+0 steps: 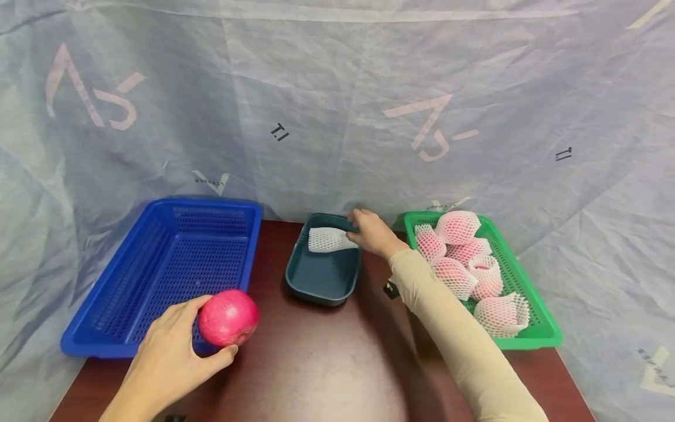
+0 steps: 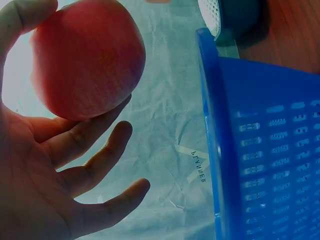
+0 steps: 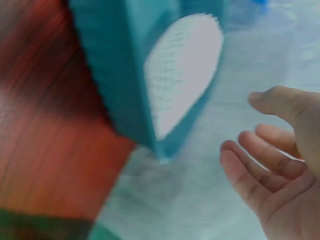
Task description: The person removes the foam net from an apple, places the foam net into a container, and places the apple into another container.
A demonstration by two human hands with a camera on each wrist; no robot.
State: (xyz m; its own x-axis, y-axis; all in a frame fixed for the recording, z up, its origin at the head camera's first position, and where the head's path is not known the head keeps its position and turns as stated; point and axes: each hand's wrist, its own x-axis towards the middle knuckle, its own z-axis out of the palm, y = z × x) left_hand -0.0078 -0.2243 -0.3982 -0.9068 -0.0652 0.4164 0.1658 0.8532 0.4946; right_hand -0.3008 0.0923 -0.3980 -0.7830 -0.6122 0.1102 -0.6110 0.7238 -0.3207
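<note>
A bare red apple (image 1: 228,317) is held between the thumb and fingers of my left hand (image 1: 174,346), close to the near right corner of the blue basket (image 1: 253,252). In the left wrist view the apple (image 2: 90,60) rests against the thumb and index finger, while the other fingers spread away from it. My right hand (image 1: 373,231) is over the far right rim of a dark teal tray (image 1: 321,275). A white foam net (image 1: 327,240) lies inside that tray. The right wrist view has the hand (image 3: 285,160) with loose fingers, holding nothing, apart from the net (image 3: 185,70).
On the right stands a green basket (image 1: 532,305) with several fruits (image 1: 453,275) in white foam nets. The blue basket on the left has slotted sides. A grey printed sheet (image 1: 337,117) hangs behind the brown table (image 1: 311,363). My right forearm crosses in front of the green basket.
</note>
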